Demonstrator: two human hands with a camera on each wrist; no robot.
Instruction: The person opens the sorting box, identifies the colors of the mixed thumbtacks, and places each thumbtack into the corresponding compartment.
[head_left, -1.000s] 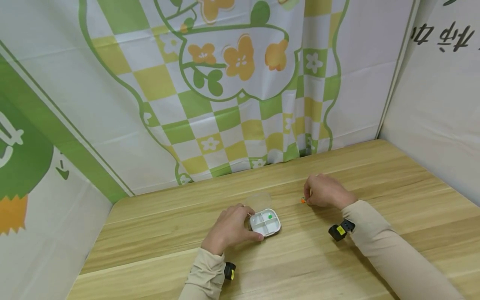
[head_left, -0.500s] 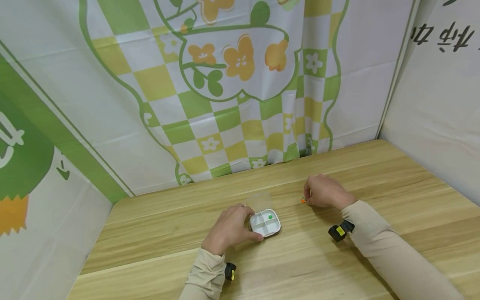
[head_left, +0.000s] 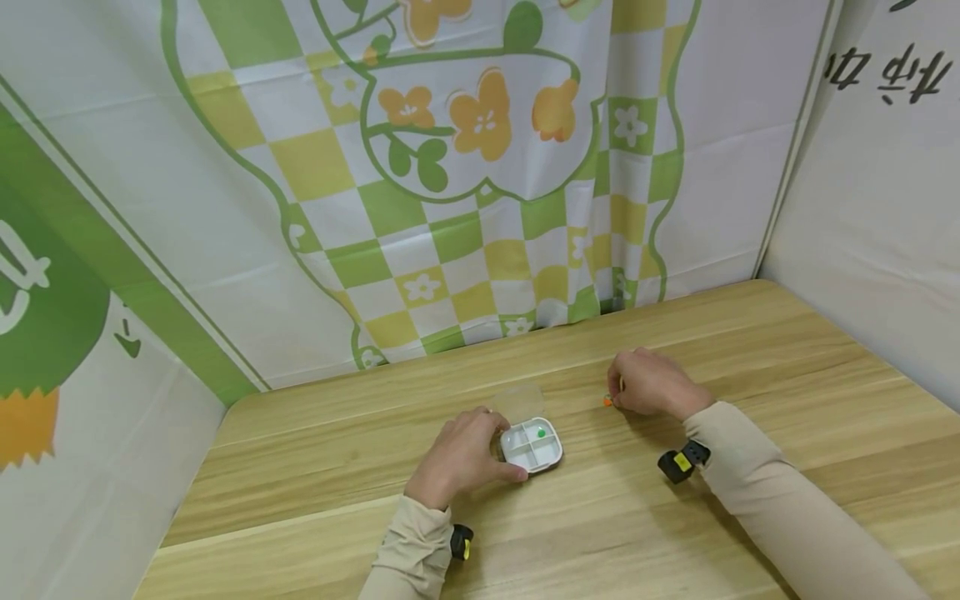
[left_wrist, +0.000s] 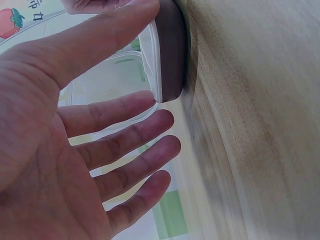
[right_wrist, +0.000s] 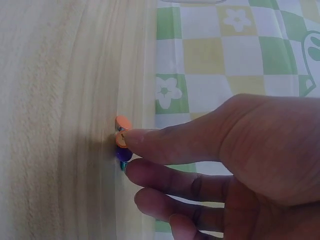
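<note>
A small white pill box point(head_left: 531, 446) with four-part dividers lies on the table, a green piece point(head_left: 542, 433) in its far right compartment. My left hand point(head_left: 465, 458) holds the box at its left side between thumb and index finger. In the left wrist view the thumb point(left_wrist: 100, 42) lies along one edge, and the other fingers are spread. To the right, my right hand point(head_left: 648, 383) is down at several small coloured pieces. The right wrist view shows an orange disc point(right_wrist: 123, 122), a lighter orange disc point(right_wrist: 120, 139) under the thumb tip, a purple piece point(right_wrist: 124, 154) and a green one point(right_wrist: 123, 165). Whether a piece is pinched is unclear.
The pill box's clear lid point(head_left: 519, 402) is folded back toward the rear. A wooden table point(head_left: 592, 517) spans the view. Printed cloth point(head_left: 480, 250) hangs along its back edge, with white panels at both sides.
Nearly nothing differs. Both hands stay in place, and the green piece sits in the same compartment.
</note>
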